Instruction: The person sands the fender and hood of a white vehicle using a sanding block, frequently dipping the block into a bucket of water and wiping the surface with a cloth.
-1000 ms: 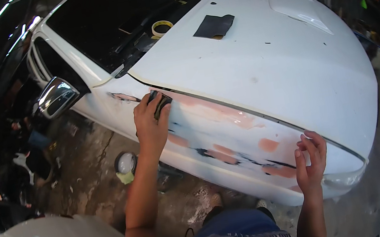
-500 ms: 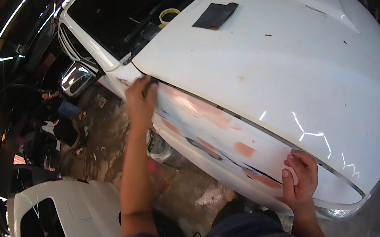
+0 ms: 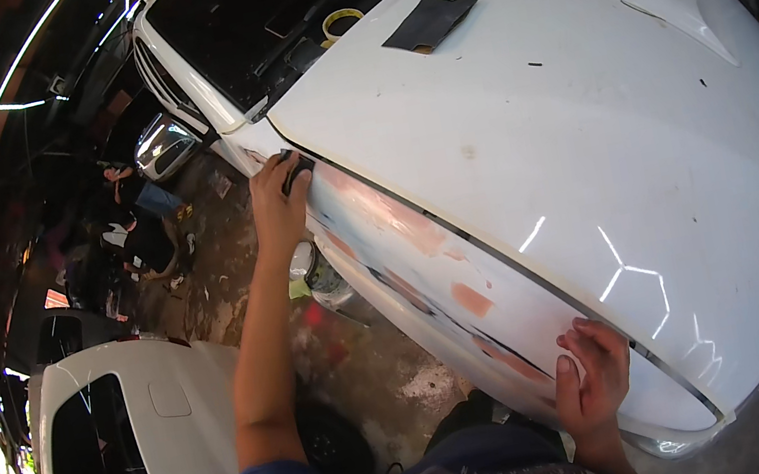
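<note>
My left hand [image 3: 277,204] is closed around a small piece of black sandpaper [image 3: 294,169], pressed on the far end of the white fender [image 3: 377,222] by the hood seam. Orange-brown and grey sanded patches mark that panel, with thin dark streaks along its lower part. Nearer to me, my right hand [image 3: 594,372] hovers at or just above the fender's near end, palm turned up and inward. Its fingers are loosely curled, the thumb stands apart and nothing is in it. Whether it touches the panel I cannot tell.
On the white hood [image 3: 527,150] lie a dark sandpaper sheet [image 3: 430,23] and, by the windshield, a roll of yellow tape [image 3: 343,23]. A second white car [image 3: 177,415] stands at my left. Two people [image 3: 143,218] are on the stained floor beyond the chrome mirror [image 3: 165,146].
The view has shifted slightly. My left hand stays at the fender's far end, with more of the sandpaper showing; my right hand has dropped slightly toward me.
</note>
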`<action>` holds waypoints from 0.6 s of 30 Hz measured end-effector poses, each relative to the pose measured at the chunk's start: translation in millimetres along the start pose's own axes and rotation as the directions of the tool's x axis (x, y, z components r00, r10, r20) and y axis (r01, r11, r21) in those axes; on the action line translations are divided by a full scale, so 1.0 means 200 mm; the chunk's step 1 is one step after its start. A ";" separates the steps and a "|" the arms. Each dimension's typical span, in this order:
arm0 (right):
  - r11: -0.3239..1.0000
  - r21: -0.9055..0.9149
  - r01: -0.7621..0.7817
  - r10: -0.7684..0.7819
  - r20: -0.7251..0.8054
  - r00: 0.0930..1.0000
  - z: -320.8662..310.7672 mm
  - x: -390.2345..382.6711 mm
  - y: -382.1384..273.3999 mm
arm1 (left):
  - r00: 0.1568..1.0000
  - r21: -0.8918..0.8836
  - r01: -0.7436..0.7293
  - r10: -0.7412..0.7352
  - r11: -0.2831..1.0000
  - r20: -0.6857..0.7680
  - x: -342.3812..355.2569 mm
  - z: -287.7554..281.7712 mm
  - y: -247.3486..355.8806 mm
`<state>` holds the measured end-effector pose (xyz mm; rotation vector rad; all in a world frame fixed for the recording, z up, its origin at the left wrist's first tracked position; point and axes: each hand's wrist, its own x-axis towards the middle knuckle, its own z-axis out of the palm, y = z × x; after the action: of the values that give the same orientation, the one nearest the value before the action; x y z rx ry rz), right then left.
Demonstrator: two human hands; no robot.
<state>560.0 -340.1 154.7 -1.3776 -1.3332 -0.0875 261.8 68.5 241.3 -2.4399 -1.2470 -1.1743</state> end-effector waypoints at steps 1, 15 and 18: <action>1.000 -0.001 0.001 -0.001 0.001 1.000 0.00 0.00 0.00 | 0.999 -0.014 -0.045 0.045 0.999 -0.015 -0.02 0.01 -0.01; 1.000 0.004 0.016 -0.016 -0.008 1.000 0.03 0.00 -0.01 | 1.000 0.080 0.014 -0.014 0.997 0.000 0.11 -0.02 0.03; 0.999 0.040 -0.007 0.009 -0.046 0.999 0.04 -0.03 0.01 | 0.995 -0.013 -0.096 0.095 0.995 -0.026 -0.05 0.03 0.13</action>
<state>554.8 -336.9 146.1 -1.3397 -1.2843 -0.0866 280.8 49.1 235.9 -2.4567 -1.1053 -1.1891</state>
